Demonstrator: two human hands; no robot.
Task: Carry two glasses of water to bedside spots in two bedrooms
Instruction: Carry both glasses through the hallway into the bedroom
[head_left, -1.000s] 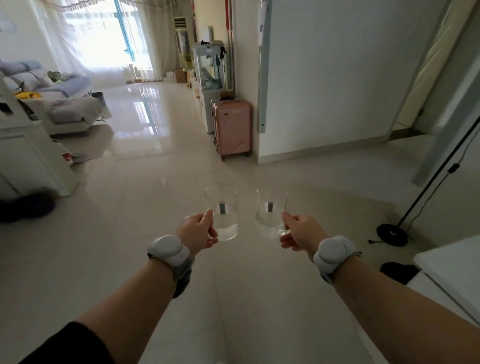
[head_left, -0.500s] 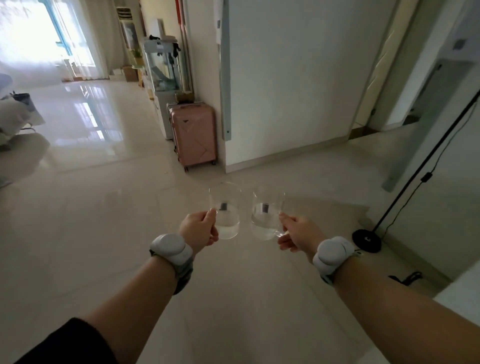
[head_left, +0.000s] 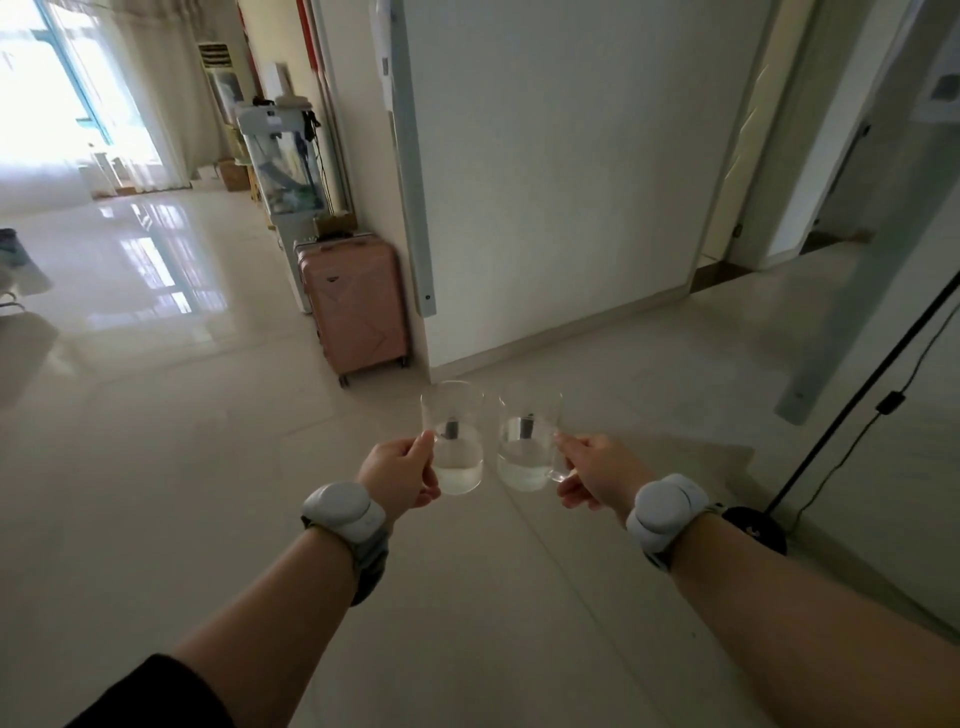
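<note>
Two clear glass mugs with water in their lower halves are held out in front of me, side by side and almost touching, above the tiled floor. My left hand (head_left: 399, 477) grips the handle of the left glass (head_left: 457, 441). My right hand (head_left: 597, 475) grips the handle of the right glass (head_left: 524, 447). Both glasses are upright. Each wrist carries a white band.
A pink suitcase (head_left: 356, 306) stands against the white wall corner (head_left: 545, 182) ahead. A fish tank cabinet (head_left: 283, 171) stands behind it. Open doorways (head_left: 810, 228) lie at the right. A black floor stand (head_left: 756, 527) with a cable rises at the right. The bright living room floor stretches to the left.
My view has swung to the right and moved forward; the sofa has left the frame and the wall corner and right doorways are nearer. Both hands keep holding the glasses level.
</note>
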